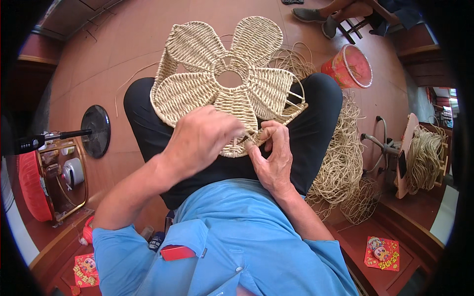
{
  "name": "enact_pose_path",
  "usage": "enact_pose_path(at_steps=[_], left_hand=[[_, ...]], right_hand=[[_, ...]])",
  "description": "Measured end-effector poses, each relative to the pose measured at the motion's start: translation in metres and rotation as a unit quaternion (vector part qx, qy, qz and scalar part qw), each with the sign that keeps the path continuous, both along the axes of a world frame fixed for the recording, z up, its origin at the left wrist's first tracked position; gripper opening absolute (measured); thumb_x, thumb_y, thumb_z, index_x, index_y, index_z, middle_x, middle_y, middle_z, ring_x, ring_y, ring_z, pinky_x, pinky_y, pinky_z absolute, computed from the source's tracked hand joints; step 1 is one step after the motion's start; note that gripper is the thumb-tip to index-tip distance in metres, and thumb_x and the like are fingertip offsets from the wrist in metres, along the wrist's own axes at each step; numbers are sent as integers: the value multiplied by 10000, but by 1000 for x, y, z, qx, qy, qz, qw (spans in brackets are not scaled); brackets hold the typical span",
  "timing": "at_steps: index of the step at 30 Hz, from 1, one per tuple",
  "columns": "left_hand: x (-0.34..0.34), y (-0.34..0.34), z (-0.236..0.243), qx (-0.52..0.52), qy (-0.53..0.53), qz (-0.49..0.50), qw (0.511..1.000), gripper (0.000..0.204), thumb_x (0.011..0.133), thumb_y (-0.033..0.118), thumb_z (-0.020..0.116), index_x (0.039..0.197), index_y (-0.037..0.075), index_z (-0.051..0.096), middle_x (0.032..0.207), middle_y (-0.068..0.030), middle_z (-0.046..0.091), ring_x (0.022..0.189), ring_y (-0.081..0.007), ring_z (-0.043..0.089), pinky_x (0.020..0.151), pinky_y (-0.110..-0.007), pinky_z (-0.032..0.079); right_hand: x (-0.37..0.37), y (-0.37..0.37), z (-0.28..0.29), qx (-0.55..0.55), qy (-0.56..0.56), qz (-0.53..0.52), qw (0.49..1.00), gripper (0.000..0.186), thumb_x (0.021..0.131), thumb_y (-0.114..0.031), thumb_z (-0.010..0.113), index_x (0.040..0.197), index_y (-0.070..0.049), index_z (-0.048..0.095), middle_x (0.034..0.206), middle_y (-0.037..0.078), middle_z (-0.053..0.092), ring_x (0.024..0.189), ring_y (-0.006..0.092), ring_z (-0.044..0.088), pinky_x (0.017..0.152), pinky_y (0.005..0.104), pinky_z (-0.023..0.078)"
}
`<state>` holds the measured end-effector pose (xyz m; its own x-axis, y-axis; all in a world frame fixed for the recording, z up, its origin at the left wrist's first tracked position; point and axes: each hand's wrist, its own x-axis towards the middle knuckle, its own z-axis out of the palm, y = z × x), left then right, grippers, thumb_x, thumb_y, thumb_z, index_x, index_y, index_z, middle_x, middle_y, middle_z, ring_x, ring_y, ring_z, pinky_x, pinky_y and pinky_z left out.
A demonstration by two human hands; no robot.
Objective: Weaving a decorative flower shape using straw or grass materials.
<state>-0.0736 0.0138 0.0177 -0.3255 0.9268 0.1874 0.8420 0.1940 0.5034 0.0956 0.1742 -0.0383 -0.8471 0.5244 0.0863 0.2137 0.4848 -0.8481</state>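
A flower-shaped woven piece (pixel 192 96) of pale twisted cord rests across my lap, with a round hole in its middle and broad petals around it. Its right petal has a wire frame (pixel 295 94) partly bare of weaving. Over the near petal, my left hand (pixel 207 135) is closed with its fingers curled, seemingly on a strand of cord; its fingertips are partly hidden. Beside it, the thumb and fingers of my right hand (pixel 272 157) pinch the near petal's edge and the cord there. Both hands almost meet at that edge.
Loose cord (pixel 340 163) lies heaped on the floor at my right. A red bucket (pixel 348 66) stands beyond my right knee. A round black base (pixel 96 131) with a pole is at my left. More cord (pixel 424 158) hangs at the far right. Another person's shoes (pixel 308 15) show at the top.
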Motion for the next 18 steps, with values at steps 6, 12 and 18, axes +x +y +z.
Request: enact_pose_path(at_steps=[6, 12, 18], left_hand=[[-19, 73, -21, 36, -44, 7, 998, 150, 998, 247, 762, 995, 99, 738, 898, -77, 725, 882, -286, 747, 767, -429, 583], [-20, 87, -40, 4, 60, -48, 997, 194, 923, 266, 761, 884, 105, 661, 949, -125, 620, 962, -334, 631, 885, -479, 484], [-15, 83, -38, 4, 110, -49, 993, 144, 902, 222, 771, 862, 113, 685, 944, -104, 623, 988, -315, 610, 922, -483, 459]], right_hand=[[-3, -1, -7, 4, 44, -16, 999, 352, 850, -24, 856, 1068, -62, 582, 1213, 116, 641, 815, 211, 584, 676, 353, 528], [2, 2, -9, 44, 70, -6, 997, 240, 887, -94, 836, 1059, -55, 674, 1177, 187, 655, 1108, 402, 670, 920, 479, 581], [6, -3, -6, 69, 83, -1, 994, 218, 935, -130, 845, 1045, -34, 683, 1220, 166, 647, 1036, 370, 716, 856, 451, 607]])
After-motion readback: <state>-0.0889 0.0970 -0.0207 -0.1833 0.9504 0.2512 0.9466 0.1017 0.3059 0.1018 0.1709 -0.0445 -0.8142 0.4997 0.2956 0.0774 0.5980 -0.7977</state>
